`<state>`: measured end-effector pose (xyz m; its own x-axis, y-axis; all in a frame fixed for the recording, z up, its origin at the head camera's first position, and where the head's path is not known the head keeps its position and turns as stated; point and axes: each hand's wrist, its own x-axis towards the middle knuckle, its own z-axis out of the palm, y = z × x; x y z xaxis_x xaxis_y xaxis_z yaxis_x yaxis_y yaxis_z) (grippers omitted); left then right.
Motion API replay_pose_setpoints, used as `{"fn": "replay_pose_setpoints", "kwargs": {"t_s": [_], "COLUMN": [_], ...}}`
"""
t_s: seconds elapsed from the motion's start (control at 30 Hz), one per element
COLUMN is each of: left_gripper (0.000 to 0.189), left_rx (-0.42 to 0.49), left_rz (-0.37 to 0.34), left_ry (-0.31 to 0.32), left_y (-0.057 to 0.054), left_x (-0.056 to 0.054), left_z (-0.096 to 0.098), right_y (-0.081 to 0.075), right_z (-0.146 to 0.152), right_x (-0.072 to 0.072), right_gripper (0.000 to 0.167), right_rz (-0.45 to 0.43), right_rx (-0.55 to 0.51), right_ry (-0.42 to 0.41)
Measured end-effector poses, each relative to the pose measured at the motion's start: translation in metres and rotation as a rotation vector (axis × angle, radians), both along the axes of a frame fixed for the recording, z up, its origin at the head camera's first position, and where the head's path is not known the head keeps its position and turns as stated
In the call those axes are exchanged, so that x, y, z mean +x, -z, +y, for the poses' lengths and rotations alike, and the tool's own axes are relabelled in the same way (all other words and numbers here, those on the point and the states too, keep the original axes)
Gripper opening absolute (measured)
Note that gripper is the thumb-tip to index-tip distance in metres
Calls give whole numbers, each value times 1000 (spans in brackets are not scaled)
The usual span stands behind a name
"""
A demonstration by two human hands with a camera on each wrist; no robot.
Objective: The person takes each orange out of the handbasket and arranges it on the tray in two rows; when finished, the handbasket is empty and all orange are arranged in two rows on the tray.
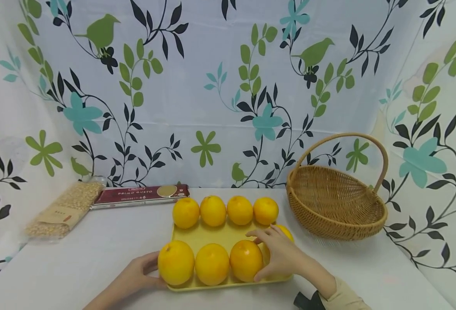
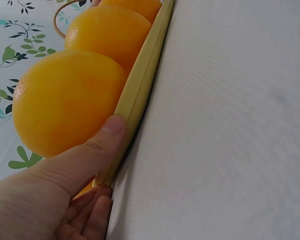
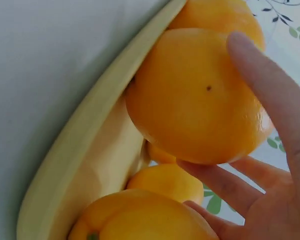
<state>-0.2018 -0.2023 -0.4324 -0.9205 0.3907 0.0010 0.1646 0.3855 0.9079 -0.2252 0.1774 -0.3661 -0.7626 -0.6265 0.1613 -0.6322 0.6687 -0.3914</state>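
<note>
Large oranges stand in rows along the front and back of a shallow yellow tray (image 1: 220, 236). At the tray's left end, my left hand (image 1: 144, 272) grips its rim, the thumb (image 2: 113, 126) on the near edge and the other fingers around the corner, beside the leftmost front orange (image 1: 176, 262). My right hand (image 1: 281, 255) holds the third front orange (image 1: 246, 261), with the thumb (image 3: 255, 62) on its near side and fingers behind it. Partly covered by that hand, another orange (image 1: 285, 232) sits at the tray's right side.
A wicker basket (image 1: 336, 230) with a tall handle stands at the right rear. A dark red spaghetti pack (image 1: 134, 196) and a clear bag of pale grains or beans (image 1: 63, 211) lie at the left rear. Behind hangs a patterned cloth (image 1: 220, 107).
</note>
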Motion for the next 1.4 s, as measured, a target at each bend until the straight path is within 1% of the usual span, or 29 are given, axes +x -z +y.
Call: {"fn": "replay_pose_setpoints", "kwargs": {"t_s": [0.07,0.23,0.3,0.43,0.67,0.73,0.8,0.9,0.93,0.97,1.03,1.13,1.2,1.23,1.3,1.33,1.4], "left_gripper": [75,76,75,74,76,76,75,75,75,75,76,77,78,78,77,77,76], "left_rx": [-1,-12,-10,-1,0,0,2,4,7,9,4,-6,-15,-16,-11,-17,-20], "left_rz": [0,5,15,23,14,11,8,16,17,20,18,1,-7,-9,-7,-1,6], "left_ry": [1,6,11,17,15,12,11,17,21,24,26,15,6,3,4,4,2], "left_y": [1,4,4,2,0,0,-1,-2,-2,-3,-3,-4,-4,-4,-3,-3,-3], "left_x": [-1,-2,-1,-1,0,0,0,0,0,1,1,1,1,0,0,0,0], "left_z": [0,-2,-3,-3,-3,-3,-3,-3,-2,-2,-2,-1,0,0,0,0,-1], "right_y": [-1,0,0,1,-1,-3,-7,-14,-16,-17,-19,-18,-17,-16,-15,-15,-15], "right_z": [2,3,3,6,14,17,19,23,24,25,27,29,31,31,33,35,38], "right_x": [0,-2,-2,-3,-5,-7,-8,-11,-12,-13,-15,-18,-19,-20,-20,-20,-19], "right_gripper": [88,74,72,72,75,76,77,78,77,73,59,38,33,33,37,43,57], "right_rz": [-5,-7,0,21,59,50,6,-71,-91,-93,-63,23,66,77,52,24,-68], "right_rx": [-9,-37,-48,-55,-9,-3,-19,-39,-47,-53,-58,-90,-117,-126,-140,-138,-109], "right_ry": [-3,-20,-31,-44,-78,-100,-113,-96,-79,-74,-62,-45,8,45,115,152,230]}}
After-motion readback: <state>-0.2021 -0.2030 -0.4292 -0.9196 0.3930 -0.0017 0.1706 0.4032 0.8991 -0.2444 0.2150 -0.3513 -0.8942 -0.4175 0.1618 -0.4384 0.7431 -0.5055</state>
